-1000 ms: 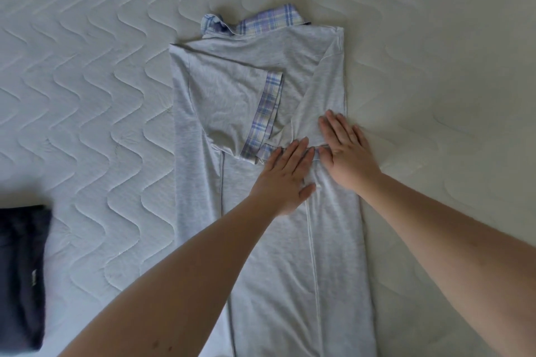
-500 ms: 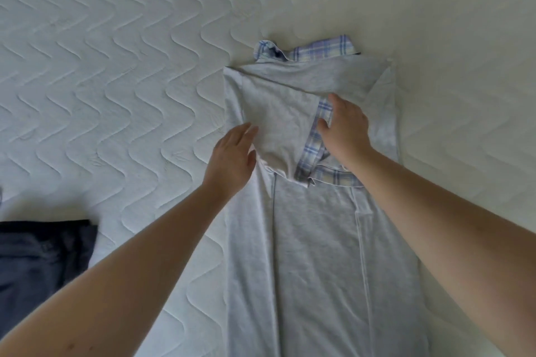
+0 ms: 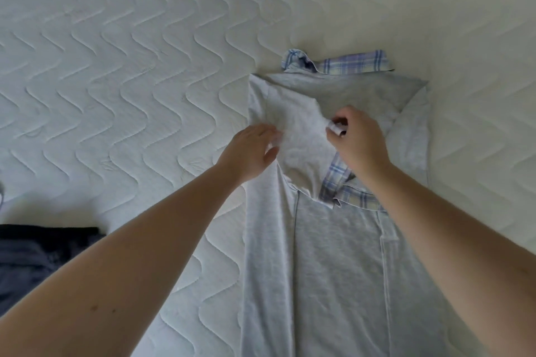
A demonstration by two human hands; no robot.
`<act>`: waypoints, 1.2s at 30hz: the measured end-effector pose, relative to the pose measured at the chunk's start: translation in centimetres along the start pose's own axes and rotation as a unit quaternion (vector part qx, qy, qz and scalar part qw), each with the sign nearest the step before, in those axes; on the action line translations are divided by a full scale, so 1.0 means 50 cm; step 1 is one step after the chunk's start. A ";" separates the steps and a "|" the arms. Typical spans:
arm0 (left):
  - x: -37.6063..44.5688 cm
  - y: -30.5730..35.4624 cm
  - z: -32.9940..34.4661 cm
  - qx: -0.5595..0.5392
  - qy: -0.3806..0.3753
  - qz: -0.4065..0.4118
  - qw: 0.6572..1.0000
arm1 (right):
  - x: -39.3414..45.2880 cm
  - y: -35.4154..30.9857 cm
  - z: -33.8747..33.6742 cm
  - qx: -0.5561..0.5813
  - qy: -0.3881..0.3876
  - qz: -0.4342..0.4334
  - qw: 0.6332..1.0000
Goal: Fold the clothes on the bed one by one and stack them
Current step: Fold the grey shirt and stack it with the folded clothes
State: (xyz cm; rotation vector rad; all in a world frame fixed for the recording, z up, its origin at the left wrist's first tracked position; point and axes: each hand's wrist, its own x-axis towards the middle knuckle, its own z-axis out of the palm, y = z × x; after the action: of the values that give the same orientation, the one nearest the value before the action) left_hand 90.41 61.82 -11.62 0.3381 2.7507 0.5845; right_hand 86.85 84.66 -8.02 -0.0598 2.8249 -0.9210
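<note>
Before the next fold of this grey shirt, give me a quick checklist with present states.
1. Left hand grips the folded-in sleeve: ok.
2. Right hand pinches the sleeve's other edge: ok.
3. Sleeve lies flat: not ok, it is bunched between the hands.
4. Plaid collar at the far end, on the mattress: ok.
5. Grey shirt body lies smooth: ok.
6. Bottom hem aligned: cannot tell, out of frame.

quilted bed [image 3: 145, 72], grey shirt [image 3: 333, 264], dark clothes [image 3: 32, 264]
</note>
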 end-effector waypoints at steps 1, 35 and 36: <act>0.008 0.001 -0.008 -0.060 0.019 -0.029 0.998 | -0.018 -0.014 0.004 0.007 -0.001 -0.020 1.000; -0.053 0.037 0.024 -0.303 -0.001 -0.368 0.879 | -0.215 0.034 0.109 -0.258 0.004 -0.042 0.965; -0.078 0.038 0.033 -0.312 -0.027 -0.359 0.879 | -0.214 0.035 0.108 -0.258 0.001 -0.039 0.965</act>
State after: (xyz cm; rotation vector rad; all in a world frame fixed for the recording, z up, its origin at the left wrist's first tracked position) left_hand 94.88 62.99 -11.28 -0.7632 2.2042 1.1305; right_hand 98.34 83.90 -11.73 -0.2353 2.9994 -0.1721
